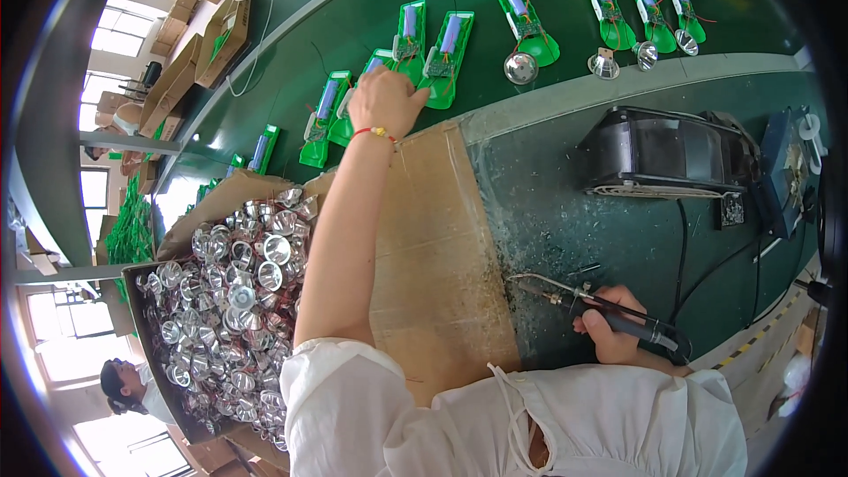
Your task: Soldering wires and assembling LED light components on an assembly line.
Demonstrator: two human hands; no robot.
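My left hand [384, 104] reaches forward over the row of green housings [448, 62], its fingers bent downward on a housing that is partly hidden beneath them, the thumb near the neighbouring housing to the right; whether these fingers pinch anything I cannot tell. My right hand [614, 336] is closed around the dark handle of a soldering iron [638, 329], whose tip points left, just beside the right edge of the cardboard sheet [433, 256]. The housings stand in a loose line on the green far surface [327, 9], beyond the pale rail [530, 113]; the widest gaps lie on either side of the single housing right of centre, which has a silver reflector at its lower end. A carton [212, 203] heaped with reflectors [243, 296] bounds my left forearm closely, while the cardboard sheet spreads between my arms. A black boxy unit [658, 150] stands beyond my right hand, well apart from it.
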